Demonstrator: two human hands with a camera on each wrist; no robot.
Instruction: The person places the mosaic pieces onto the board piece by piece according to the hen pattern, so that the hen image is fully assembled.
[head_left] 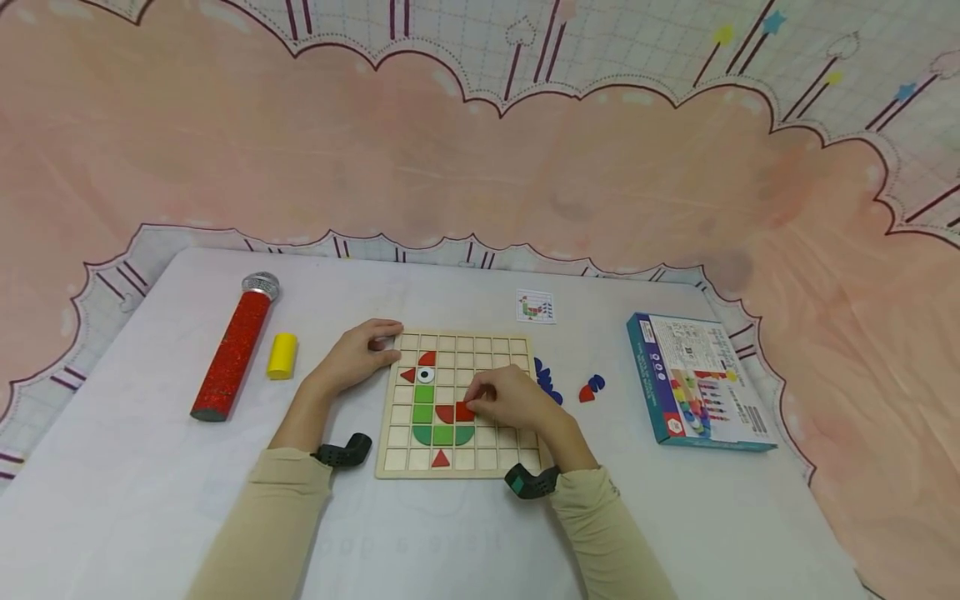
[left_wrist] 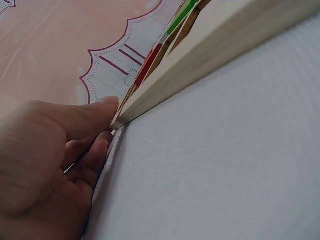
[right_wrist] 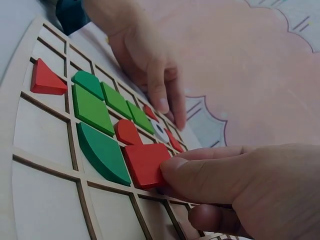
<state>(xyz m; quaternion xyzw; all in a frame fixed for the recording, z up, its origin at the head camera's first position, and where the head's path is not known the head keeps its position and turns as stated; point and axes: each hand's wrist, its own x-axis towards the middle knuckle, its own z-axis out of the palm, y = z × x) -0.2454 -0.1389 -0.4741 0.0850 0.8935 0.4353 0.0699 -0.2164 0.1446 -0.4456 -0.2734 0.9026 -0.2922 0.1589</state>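
Observation:
A wooden grid board (head_left: 384, 462) lies on the table, holding a pattern of red and green pieces and a white eye piece (head_left: 425, 375). My right hand (head_left: 510, 398) pinches a red square block (right_wrist: 146, 164) by its edge, between thumb and fingers. That block sits at a grid cell, beside a rounded red piece (head_left: 445, 413) and above a dark green quarter-round piece (right_wrist: 102, 155). At the board's upper left corner, my left hand (head_left: 358, 357) touches the frame with its fingertips. Below the green pieces is a red triangle (head_left: 441, 459).
Right of the board lie several blue pieces (head_left: 546, 379) and a red piece (head_left: 587, 393). A small pattern card (head_left: 536, 307) lies behind it. The game box (head_left: 701, 379) is farther right. On the left are a red microphone (head_left: 236, 350) and a yellow cylinder (head_left: 282, 357).

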